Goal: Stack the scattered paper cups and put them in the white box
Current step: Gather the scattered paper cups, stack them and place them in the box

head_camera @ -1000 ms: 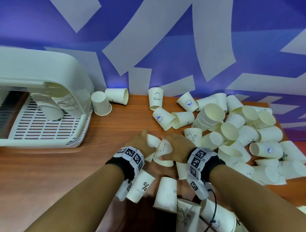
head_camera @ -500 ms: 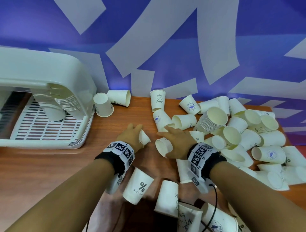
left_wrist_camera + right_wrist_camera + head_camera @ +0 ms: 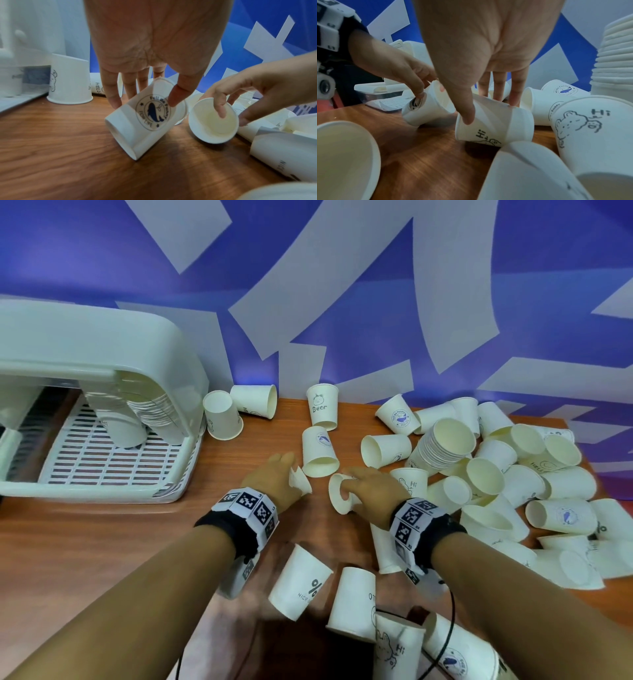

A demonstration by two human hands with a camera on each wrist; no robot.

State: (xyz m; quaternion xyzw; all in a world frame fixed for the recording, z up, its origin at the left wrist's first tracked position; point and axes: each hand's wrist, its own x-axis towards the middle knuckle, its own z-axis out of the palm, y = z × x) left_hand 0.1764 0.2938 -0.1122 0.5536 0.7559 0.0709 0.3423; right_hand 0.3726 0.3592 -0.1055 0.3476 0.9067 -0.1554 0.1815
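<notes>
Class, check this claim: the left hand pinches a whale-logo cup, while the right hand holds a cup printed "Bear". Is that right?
Not quite. The left hand does pinch the whale cup, but the cup in the right hand reads "Hi", as the right wrist view shows. The "Bear" cup stands untouched near the wall in the head view.

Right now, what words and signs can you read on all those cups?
"Bear": standing cup at the back.
"Hi": cup the right hand holds.
"Hi": bear cup beside it.
"FOR LIFE", whale badge: cup the left hand holds; its top words are blurred.
"HELLO": lying cup.
"%", "NICE": front cup; the rest is cut off.
</notes>
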